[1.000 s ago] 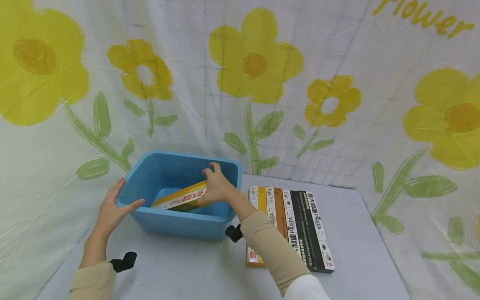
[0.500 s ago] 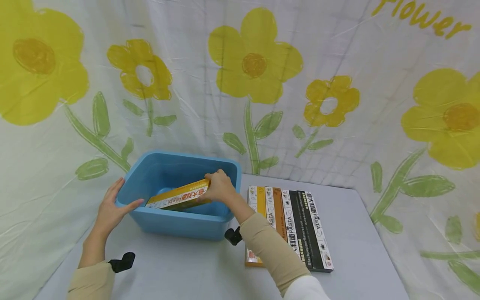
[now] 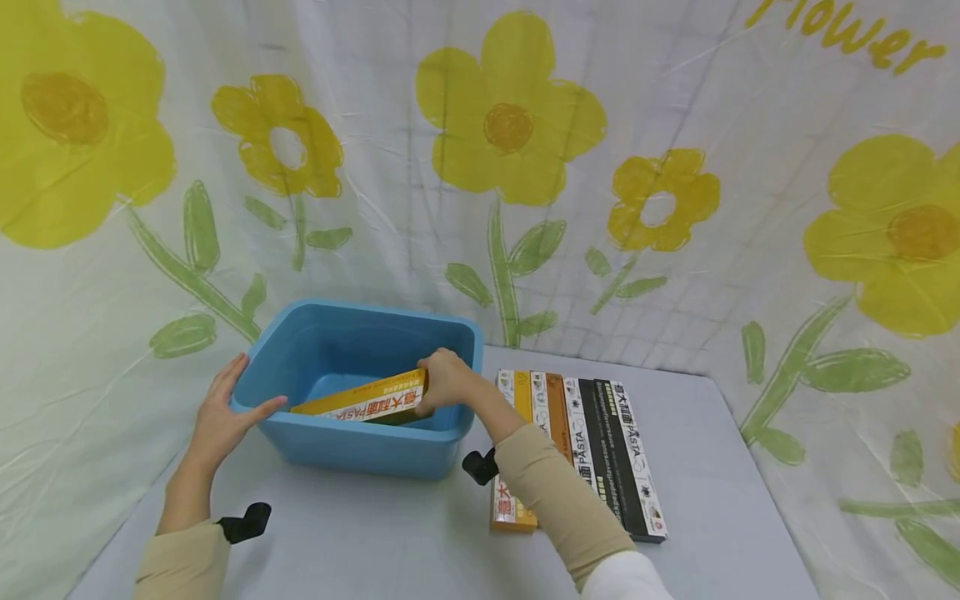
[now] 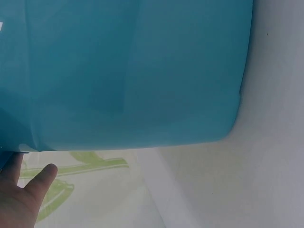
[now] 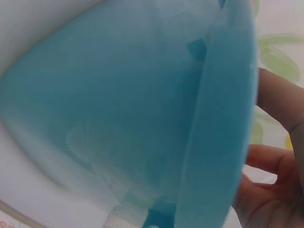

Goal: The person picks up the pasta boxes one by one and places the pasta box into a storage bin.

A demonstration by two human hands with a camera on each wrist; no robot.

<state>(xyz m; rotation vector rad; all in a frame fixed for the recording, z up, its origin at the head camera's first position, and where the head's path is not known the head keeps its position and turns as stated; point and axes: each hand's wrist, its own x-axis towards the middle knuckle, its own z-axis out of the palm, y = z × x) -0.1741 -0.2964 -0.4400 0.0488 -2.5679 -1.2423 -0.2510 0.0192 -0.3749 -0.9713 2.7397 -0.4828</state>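
A yellow pasta box (image 3: 375, 397), with a white printed band, lies at a slant inside the blue plastic bin (image 3: 360, 450). My right hand (image 3: 450, 385) reaches over the bin's right end and grips the box by that end. The lower part of the box is hidden by the bin's front wall. At the front left corner of the bin, my left hand (image 3: 221, 417) rests on the rim, thumb and fingers spread and fairly straight. The left wrist view is mostly bin wall (image 4: 133, 76). In the right wrist view, the bin's rim hides part of my right hand (image 5: 275, 180).
Several pasta boxes lie side by side right of the bin: yellow ones (image 3: 517, 521), a brown one (image 3: 557, 408) and black ones (image 3: 630, 467). My right forearm (image 3: 562, 500) passes over them. A flower-printed curtain (image 3: 375, 250) hangs behind the pale table (image 3: 360, 542).
The yellow box in the bin has shifted and turned slightly, its right end moving right. My right hand has lowered and moved right with its fingers closing around that end. The left hand stays put.
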